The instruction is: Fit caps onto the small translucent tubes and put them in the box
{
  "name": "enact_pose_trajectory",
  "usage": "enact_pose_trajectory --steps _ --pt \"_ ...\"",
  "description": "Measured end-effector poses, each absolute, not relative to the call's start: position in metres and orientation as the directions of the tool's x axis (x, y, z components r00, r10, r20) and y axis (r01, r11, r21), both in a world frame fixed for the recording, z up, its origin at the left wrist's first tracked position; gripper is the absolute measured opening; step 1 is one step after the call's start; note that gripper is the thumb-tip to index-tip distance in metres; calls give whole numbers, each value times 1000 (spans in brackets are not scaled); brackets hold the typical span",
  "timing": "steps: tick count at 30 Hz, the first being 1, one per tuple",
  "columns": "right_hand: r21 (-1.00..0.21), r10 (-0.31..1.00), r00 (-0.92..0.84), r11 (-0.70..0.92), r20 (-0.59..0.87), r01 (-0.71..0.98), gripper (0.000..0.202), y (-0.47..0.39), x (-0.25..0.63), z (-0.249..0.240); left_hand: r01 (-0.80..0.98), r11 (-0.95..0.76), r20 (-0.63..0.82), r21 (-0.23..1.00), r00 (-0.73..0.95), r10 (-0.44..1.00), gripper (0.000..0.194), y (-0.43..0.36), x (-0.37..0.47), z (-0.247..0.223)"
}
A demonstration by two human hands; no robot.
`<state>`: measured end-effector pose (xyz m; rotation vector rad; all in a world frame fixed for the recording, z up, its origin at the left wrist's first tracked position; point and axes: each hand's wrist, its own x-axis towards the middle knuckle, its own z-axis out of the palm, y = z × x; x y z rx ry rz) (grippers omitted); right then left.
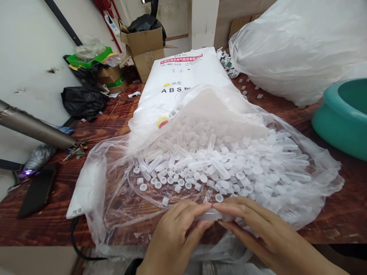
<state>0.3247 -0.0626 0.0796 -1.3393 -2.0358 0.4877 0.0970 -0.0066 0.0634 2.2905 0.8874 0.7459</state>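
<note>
Translucent tube (208,215) lies crosswise, one end between pinching left fingers (193,211), other between pinching right fingers (232,208).

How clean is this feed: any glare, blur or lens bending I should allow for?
Head view: glare streaks the clear sheet; head view: the white sack shows readable big letters but soft small print; head view: the teal basin at the right edge looks stretched, probably by the lens; head view: the clear piece between left hand and right hand has a faint outline.
</note>
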Motion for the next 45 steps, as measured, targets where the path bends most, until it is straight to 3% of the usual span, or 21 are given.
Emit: enact_pose_trajectory --steps 6,12,24,32,37,42,45 --pt "-530 884 -298 457 361 714 29 -67 321 82 372 -708 379 600 647 662 22 -11 98 66" --pt "-627 945 -168 312 279 713 29 -75 317 78 332 -710 429 621 613 663 21 -13 103 66" --pt "-587 905 -283 423 318 690 26 -74 314 82 316 -663 404 679 593 696 22 -18 101 66" --pt "-699 947 -258 316 191 642 30 -76 314 79 322 -616 373 718 569 732 19 -23 100 65" --pt "-666 895 -290 447 340 597 31 -80 309 78 314 -654 362 688 633 684 19 -24 101 63" --pt "-764 963 -223 257 151 592 23 -75 312 79 382 -685 344 620 653 675 12 -21 99 64" --pt "-652 958 -239 282 157 704 28 -63 323 70 507 -618 267 601 602 753 10 0 100 70"
